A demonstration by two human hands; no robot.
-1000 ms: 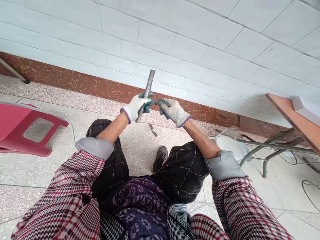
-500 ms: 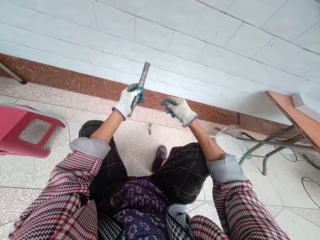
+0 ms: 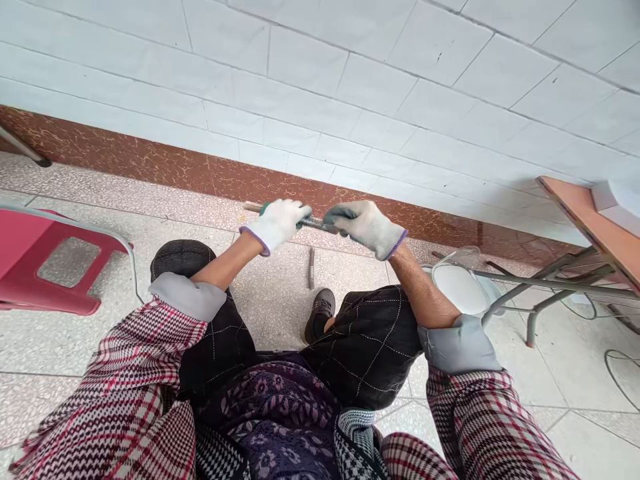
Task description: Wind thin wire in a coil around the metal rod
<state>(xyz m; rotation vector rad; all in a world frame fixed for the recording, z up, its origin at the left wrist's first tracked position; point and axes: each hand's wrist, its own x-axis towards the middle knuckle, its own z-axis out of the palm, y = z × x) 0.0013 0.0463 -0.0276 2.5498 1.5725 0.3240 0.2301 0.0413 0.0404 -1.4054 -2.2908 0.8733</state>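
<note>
Level in front of me is a grey rod (image 3: 316,223) wrapped with shiny coils of what may be wire, its tan end sticking out on the left. My left hand (image 3: 279,225), in a white and green work glove, is closed around it left of the coils. At its right end, the gloved fingers of my right hand (image 3: 364,227) are curled and pressed against the grey tip. The palms hide parts of the rod, and the thin strand cannot be made out now. Below on the floor lies a second grey rod (image 3: 311,267).
A white tiled wall (image 3: 300,87) with a brown marbled skirting rises ahead. On the left stands a red plastic stool (image 3: 95,273). To the right are a wooden table (image 3: 575,220) on metal legs, a white round object (image 3: 457,287) and a loose cable (image 3: 613,373).
The rod has swung from steeply upright to nearly level, its coiled end toward my right hand. My left hand has rolled over, palm down. The strand between the hands no longer shows.
</note>
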